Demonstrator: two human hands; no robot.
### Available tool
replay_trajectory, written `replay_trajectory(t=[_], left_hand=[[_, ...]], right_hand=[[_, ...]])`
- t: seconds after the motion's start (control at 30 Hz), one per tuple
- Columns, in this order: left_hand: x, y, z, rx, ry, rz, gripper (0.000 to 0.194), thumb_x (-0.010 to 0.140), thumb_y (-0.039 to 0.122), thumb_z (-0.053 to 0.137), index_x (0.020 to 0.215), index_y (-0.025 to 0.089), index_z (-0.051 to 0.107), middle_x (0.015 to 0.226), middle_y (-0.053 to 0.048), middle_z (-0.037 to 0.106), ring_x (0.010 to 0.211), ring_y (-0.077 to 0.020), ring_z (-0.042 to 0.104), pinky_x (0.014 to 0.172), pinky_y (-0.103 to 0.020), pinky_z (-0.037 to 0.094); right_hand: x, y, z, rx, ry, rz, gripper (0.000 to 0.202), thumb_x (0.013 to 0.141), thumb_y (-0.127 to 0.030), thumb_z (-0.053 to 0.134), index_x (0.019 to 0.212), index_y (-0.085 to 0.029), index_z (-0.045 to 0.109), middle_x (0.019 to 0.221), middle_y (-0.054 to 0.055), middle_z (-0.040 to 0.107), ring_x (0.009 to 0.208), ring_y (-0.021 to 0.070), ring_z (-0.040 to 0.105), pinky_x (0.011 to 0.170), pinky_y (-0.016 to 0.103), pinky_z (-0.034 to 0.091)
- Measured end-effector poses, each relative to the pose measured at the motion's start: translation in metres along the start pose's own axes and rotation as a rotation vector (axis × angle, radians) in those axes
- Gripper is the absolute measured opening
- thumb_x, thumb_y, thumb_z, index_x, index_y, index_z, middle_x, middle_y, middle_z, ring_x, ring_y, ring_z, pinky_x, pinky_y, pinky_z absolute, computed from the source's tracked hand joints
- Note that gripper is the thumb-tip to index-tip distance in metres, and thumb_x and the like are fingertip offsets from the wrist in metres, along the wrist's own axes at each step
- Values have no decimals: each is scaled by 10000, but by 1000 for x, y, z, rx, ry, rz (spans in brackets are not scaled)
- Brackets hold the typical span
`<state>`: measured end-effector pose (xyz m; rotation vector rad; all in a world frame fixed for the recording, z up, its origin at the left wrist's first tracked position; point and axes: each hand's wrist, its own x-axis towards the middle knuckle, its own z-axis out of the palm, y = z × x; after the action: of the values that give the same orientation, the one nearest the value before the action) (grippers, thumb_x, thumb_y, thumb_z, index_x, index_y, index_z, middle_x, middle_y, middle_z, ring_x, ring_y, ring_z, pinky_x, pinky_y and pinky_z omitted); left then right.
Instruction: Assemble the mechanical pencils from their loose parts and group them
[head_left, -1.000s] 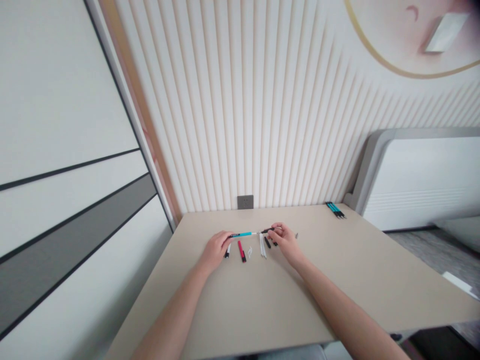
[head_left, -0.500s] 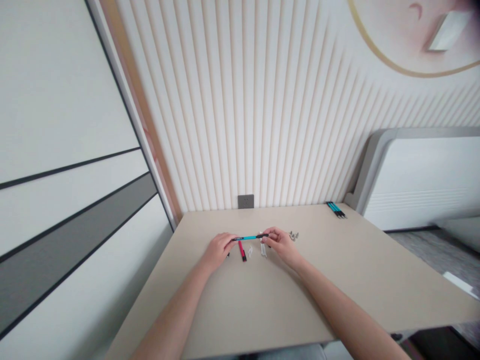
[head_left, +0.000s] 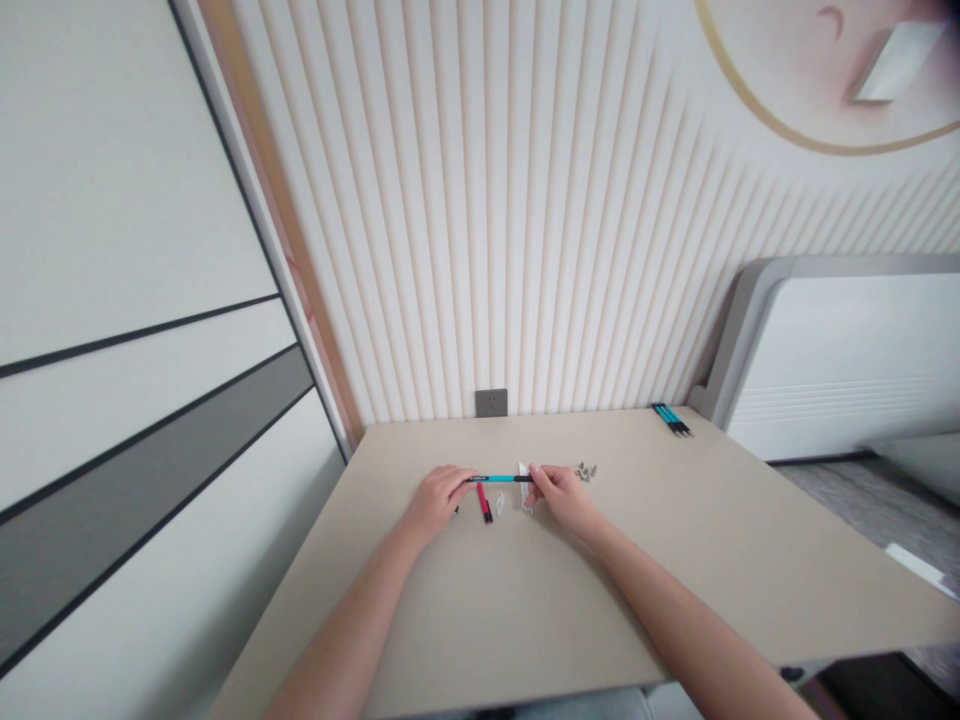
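A slim blue-and-black pen [head_left: 501, 478] is held level above the table between both hands. My left hand [head_left: 437, 500] pinches its black left end. At the other end, the fingers of my right hand [head_left: 561, 492] are closed around the black grip, hiding the tip. Just below the pen lie red pen parts [head_left: 484, 502] with a black end, and beside them small white clear-looking pieces [head_left: 500, 504]. Thin white refill-like sticks [head_left: 524, 487] lie partly behind my right fingers. Small greyish pieces [head_left: 586, 471] sit past my right hand.
Several blue-and-black pens [head_left: 673, 420] lie side by side at the back right of the beige table [head_left: 480, 610]. A dark wall socket [head_left: 491, 403] is behind the table. A white cabinet [head_left: 150, 400] stands at the left, a bed headboard [head_left: 847, 350] at the right.
My right fingers have shifted their hold on the pen's right end and now cover its tip. My left hand has barely moved.
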<state>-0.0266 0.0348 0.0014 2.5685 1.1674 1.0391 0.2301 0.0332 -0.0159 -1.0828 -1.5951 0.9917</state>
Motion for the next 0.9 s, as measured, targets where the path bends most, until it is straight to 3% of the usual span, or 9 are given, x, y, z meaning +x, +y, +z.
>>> replay_trajectory(t=[0.1,0.23,0.5,0.67,0.77,0.9], left_hand=[[0,-2,1,4,32,-18,220,960,323,475,1043,223,653,934,-51,697,883,-183,629,829,-324,487],[0,-6,3,0,73,-39,201,954,287,482,1050,215,643,978,-56,699,918,-189,635,843,-331,495],[-1,-9,3,8,64,-26,199,949,295,496,1045,213,649,948,-55,700,897,-188,637,836,-335,494],[-1,-4,1,5,34,-9,201,951,301,498,1050,223,655,939,-51,702,889,-183,637,842,-334,492],[-1,-4,1,1,40,-12,209,955,305,488,1054,221,652,945,-55,701,894,-187,637,840,-339,492],[-1,-5,1,2,61,-32,213,955,295,481,1063,223,650,966,-59,700,909,-189,634,844,-345,494]], right_hand=[[2,1,1,61,21,-8,559,892,-631,395,765,-172,687,672,60,682,602,171,583,623,293,449],[4,4,-2,113,47,-60,461,832,-559,563,1113,-197,619,780,29,664,653,157,572,627,272,451],[4,8,-4,-12,60,-62,332,827,-489,588,920,-184,680,696,6,617,604,140,511,565,251,388],[2,1,-4,-86,47,-37,514,897,-553,438,605,-175,630,592,32,618,585,160,545,594,272,410],[3,2,-4,-85,73,-33,502,910,-551,402,694,-181,664,620,34,621,596,165,547,606,280,425],[3,4,-5,-49,110,-85,382,847,-508,536,1051,-208,657,736,18,634,632,161,540,604,273,438]])
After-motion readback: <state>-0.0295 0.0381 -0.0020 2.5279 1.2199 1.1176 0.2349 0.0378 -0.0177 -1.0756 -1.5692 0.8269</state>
